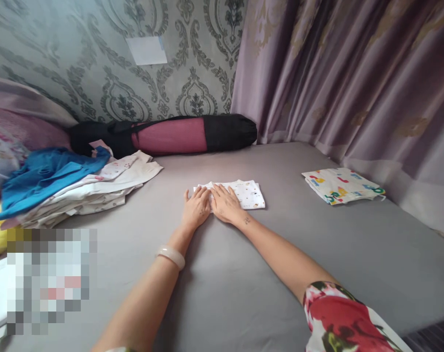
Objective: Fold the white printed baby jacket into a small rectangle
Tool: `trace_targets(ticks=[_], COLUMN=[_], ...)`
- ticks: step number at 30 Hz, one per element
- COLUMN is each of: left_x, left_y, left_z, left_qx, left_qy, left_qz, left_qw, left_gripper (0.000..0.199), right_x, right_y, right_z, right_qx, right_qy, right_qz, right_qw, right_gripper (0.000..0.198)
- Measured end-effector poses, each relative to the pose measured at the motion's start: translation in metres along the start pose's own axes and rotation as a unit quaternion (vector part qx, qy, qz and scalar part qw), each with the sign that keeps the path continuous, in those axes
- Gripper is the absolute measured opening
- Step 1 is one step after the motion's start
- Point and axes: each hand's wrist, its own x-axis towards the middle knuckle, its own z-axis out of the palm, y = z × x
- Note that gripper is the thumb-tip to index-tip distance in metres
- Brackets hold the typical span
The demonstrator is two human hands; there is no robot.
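Observation:
A folded white cloth with a small print (249,194) lies flat on the grey bed sheet (244,274) in front of me. My left hand (198,206) rests palm down on its left end, fingers stretched out. Beside it, touching, my right hand (225,201) presses flat on the cloth with its fingers extended. The cloth's left part is mostly hidden under both hands. Neither hand grips anything.
To the right lies a folded cloth with a colourful print (341,186). A stack of light clothes (93,193) with a blue garment (49,171) on top sits at left. Along the patterned wall lies a long black and maroon bag (170,135). Purple curtains (317,73) hang at right.

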Motion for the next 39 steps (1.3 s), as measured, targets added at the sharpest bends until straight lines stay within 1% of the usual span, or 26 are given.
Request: trace_targets(ticks=[4,8,11,15,19,23,26,32,36,39], left_x=[0.0,0.0,-0.001,-0.001,-0.001,-0.001,-0.001,-0.001,0.0,-0.001], left_y=[0.002,0.002,0.001,0.0,0.0,0.001,0.003,0.008,0.009,0.008], left_z=[0.0,0.0,0.001,0.002,0.002,0.001,-0.001,-0.008,-0.009,-0.009], left_qx=[0.005,0.008,0.013,0.017,0.019,0.011,0.021,0.069,0.08,0.079], left_qy=[0.002,0.003,0.003,-0.003,-0.003,0.001,-0.009,-0.056,-0.065,-0.066], left_qz=[0.001,0.01,0.015,0.02,0.024,0.02,0.011,0.0,-0.001,-0.001], left_qw=[1.0,1.0,1.0,1.0,1.0,1.0,1.0,0.996,0.995,0.995], left_gripper=[0.038,0.037,0.036,0.037,0.038,0.038,0.039,0.044,0.046,0.046], right_x=[0.0,-0.001,-0.006,-0.013,-0.018,-0.019,-0.019,-0.019,-0.02,-0.021], right_y=[0.001,0.007,0.016,0.03,0.039,0.041,0.04,0.04,0.041,0.043], right_z=[0.0,-0.005,-0.012,-0.018,-0.015,-0.01,-0.009,-0.008,-0.009,-0.011], right_qx=[0.011,0.036,0.043,0.024,0.018,0.02,0.019,0.021,0.025,0.019], right_qy=[0.003,-0.018,-0.017,-0.002,-0.012,-0.021,-0.015,-0.008,-0.003,0.014], right_qz=[0.003,0.004,0.022,0.052,0.075,0.086,0.087,0.088,0.095,0.106], right_qw=[1.0,0.999,0.999,0.998,0.997,0.996,0.996,0.996,0.995,0.994], right_gripper=[0.053,0.054,0.055,0.057,0.059,0.06,0.06,0.06,0.059,0.058])
